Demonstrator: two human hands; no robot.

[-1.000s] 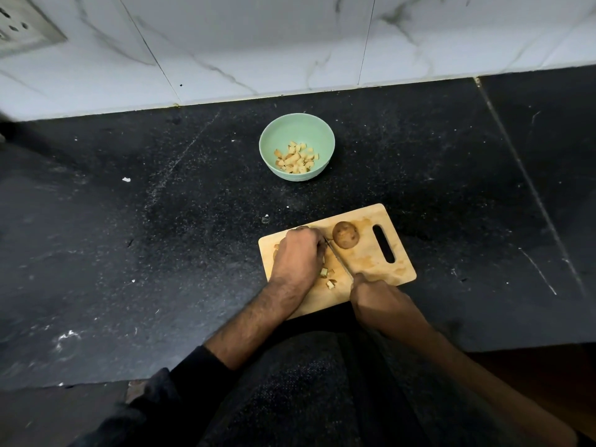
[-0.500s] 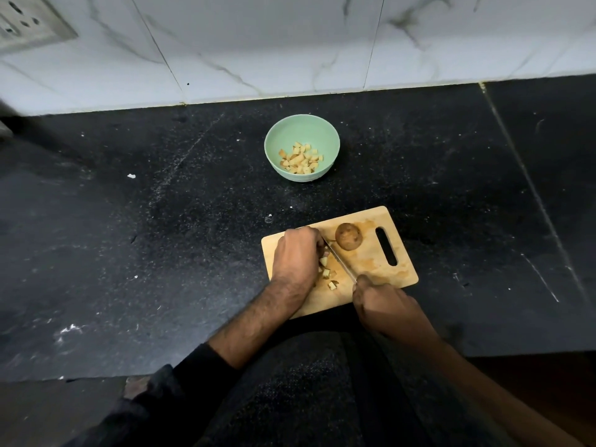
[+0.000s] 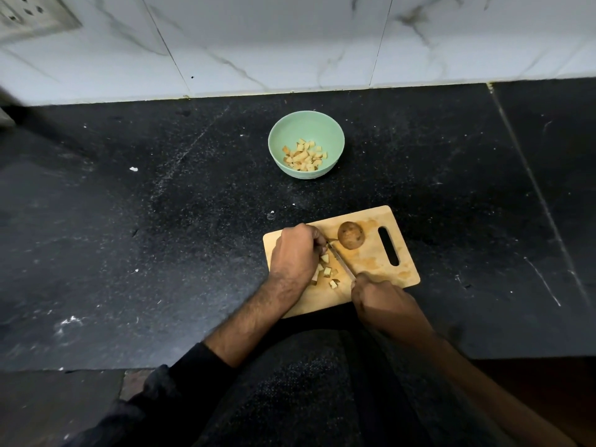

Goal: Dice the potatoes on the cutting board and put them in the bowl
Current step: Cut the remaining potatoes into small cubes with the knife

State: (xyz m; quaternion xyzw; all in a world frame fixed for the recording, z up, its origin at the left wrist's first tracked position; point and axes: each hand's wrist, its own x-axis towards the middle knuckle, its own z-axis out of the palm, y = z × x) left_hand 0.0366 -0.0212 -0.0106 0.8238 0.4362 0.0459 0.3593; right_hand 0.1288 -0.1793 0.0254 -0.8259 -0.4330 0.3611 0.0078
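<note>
Black counter (image 3: 161,221) carries my board (image 3: 371,262). Left hand (image 3: 295,253) curls over a hidden piece; right hand (image 3: 383,301) grips the knife (image 3: 342,262). Potato (image 3: 351,235) sits at 1 o'clock, dice (image 3: 327,271) between hands, bowl (image 3: 306,124) at 12.

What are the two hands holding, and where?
The right hand grips a small steel knife by its handle. The left hand curls over a potato piece, mostly hidden beneath it.

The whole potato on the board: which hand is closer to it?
Left. The left hand is just beside the whole potato, to its left; the right hand, gripping the knife, sits nearer the person.
</note>
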